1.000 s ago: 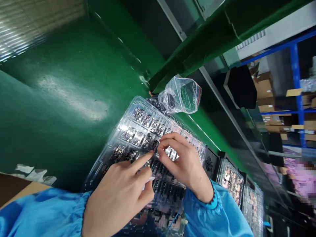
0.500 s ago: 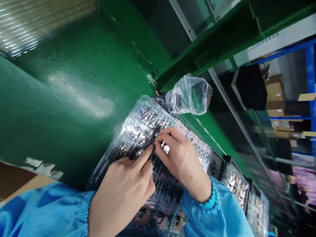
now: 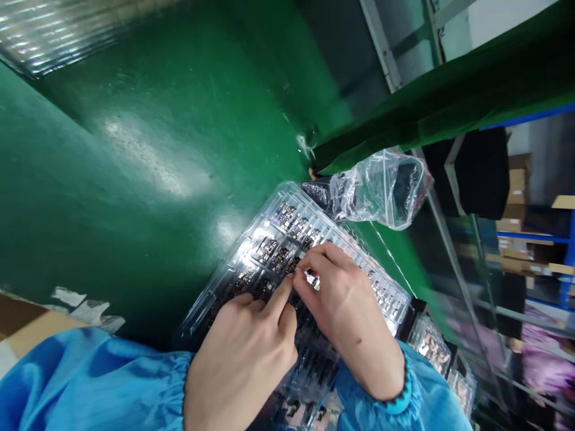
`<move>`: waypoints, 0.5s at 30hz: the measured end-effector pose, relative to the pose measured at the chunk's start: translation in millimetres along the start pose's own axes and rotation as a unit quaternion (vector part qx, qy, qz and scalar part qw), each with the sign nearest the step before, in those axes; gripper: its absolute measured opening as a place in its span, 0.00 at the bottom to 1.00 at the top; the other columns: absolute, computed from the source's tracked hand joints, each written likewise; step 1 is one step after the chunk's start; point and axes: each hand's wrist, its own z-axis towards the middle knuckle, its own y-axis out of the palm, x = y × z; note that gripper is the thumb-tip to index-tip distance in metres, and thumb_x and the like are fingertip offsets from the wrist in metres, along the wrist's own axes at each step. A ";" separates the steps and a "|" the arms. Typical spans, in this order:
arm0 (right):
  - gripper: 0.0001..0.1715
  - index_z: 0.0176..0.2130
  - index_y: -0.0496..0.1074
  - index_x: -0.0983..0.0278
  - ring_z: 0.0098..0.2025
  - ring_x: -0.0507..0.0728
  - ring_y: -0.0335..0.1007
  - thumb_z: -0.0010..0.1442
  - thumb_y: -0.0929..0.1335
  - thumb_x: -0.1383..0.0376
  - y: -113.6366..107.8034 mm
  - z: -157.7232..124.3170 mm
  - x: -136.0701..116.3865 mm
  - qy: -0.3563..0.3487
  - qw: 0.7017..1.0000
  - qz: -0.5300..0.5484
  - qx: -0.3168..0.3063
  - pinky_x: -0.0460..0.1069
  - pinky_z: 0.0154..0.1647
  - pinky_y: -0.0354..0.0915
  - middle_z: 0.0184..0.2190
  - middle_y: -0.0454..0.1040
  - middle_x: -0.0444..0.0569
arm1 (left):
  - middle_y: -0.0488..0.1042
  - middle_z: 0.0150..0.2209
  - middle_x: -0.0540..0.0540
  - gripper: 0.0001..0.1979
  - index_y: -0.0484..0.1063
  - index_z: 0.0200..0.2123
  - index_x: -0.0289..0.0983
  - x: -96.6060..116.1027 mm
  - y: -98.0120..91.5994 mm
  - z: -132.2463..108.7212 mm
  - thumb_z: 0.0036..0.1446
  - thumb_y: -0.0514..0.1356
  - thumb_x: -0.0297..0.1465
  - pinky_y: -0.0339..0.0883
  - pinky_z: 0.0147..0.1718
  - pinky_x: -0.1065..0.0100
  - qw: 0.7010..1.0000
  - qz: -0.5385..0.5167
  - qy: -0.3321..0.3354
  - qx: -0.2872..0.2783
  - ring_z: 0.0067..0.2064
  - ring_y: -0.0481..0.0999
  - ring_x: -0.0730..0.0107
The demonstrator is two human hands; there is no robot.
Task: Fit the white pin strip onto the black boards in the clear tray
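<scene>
A clear plastic tray (image 3: 215, 291) with divided compartments lies under both my hands. Rows of small dark circuit boards (image 3: 268, 247) fill its pockets. My left hand (image 3: 247, 347) rests over the near left part of the tray, index finger stretched forward and the other fingers bent, holding nothing visible. The tip of that finger meets the spot where my right hand (image 3: 345, 299) pinches thumb and forefinger together, low over one pocket. Whatever sits in the pinch is too small and covered to make out.
Just beyond the tray lies a clear zip bag (image 3: 381, 188) on the green surface (image 3: 179, 120). More trays of parts (image 3: 429, 344) stand to the right. A ribbed clear stack (image 3: 67, 33) is at the upper left, a cardboard box (image 3: 27, 332) at the lower left.
The view has shifted, so tray, bag and hands appear farther right and slightly lower. Both hands keep the same pose at about the same pocket.
</scene>
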 end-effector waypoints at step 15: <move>0.07 0.39 0.72 0.60 0.40 0.53 0.70 0.62 0.67 0.72 -44.1 -22.1 18.4 0.047 0.979 0.200 0.014 0.49 0.41 0.67 0.38 0.73 0.43 | 0.69 0.60 0.45 0.08 0.68 0.30 0.38 -6.0 -3.8 -5.6 0.59 0.52 0.26 0.69 0.23 0.56 0.998 -0.065 -0.003 0.011 0.23 0.71 0.66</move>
